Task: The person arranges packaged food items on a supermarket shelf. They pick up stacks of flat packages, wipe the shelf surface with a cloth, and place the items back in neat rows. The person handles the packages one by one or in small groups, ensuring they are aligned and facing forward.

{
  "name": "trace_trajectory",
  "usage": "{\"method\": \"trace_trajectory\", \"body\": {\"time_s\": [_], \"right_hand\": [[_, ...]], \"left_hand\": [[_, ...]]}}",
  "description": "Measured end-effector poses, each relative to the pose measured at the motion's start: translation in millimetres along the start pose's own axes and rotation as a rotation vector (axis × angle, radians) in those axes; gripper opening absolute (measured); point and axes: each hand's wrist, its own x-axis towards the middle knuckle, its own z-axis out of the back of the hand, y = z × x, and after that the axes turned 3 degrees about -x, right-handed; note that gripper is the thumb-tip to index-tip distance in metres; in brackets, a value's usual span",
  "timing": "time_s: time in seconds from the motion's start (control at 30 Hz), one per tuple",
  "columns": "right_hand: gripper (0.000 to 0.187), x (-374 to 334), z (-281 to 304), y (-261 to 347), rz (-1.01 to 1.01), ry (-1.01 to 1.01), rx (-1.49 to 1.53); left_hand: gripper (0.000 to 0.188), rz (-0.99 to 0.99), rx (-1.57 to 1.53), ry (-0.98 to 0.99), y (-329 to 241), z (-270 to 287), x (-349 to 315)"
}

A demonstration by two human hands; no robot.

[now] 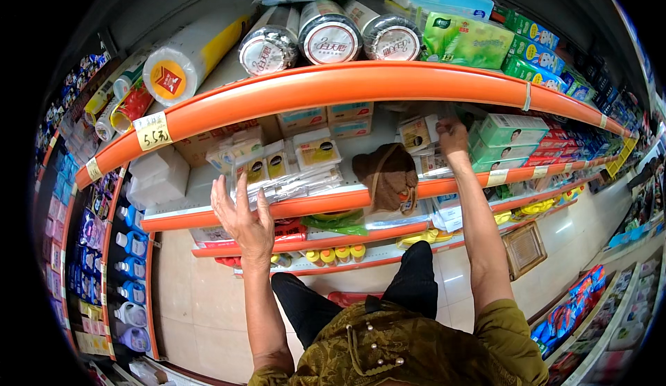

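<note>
My left hand [243, 219] is at the front of the middle shelf, fingers spread, fingertips by a stack of small flat packets [277, 167] with yellow-and-black labels in clear wrap. My right hand [454, 142] reaches farther back on the same shelf. Its fingers are curled at the edge of a similar flat packet [415, 135], which stands tilted over more packets; part of the grip is hidden. Between the hands, a crumpled brown cloth [390, 172] hangs over the shelf's orange front edge. Right of my right hand are stacked pale green boxes [510, 136].
An orange-edged upper shelf [361, 81] overhangs my hands, bearing wrapped rolls [330, 39] and green tissue packs [466, 39]. A white block-shaped pack [159, 178] sits at the middle shelf's left. Bottles [132, 268] line a side rack. A framed panel [525, 249] lies on the tiled floor.
</note>
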Motion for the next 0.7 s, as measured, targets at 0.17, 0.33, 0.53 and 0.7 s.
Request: {"method": "trace_trajectory", "body": {"time_s": [0.17,0.33,0.53,0.7], "right_hand": [[0.01,2,39,43,-0.182,0.082,0.61],[0.011,2,62,60,-0.335,0.13,1.117],[0.02,-47,87,122,-0.235,0.462,1.401],[0.019,-93,104,135,-0.207,0.728,1.411]], "left_hand": [[0.029,0.021,-0.373,0.057,-25,-2,-3],[0.024,0.167,-0.846,0.318,-63,-21,-15],[0.064,0.818,-1.717,0.909,-95,-50,-41],[0.074,0.922,-2.148,0.763,-130,-42,-29]]}}
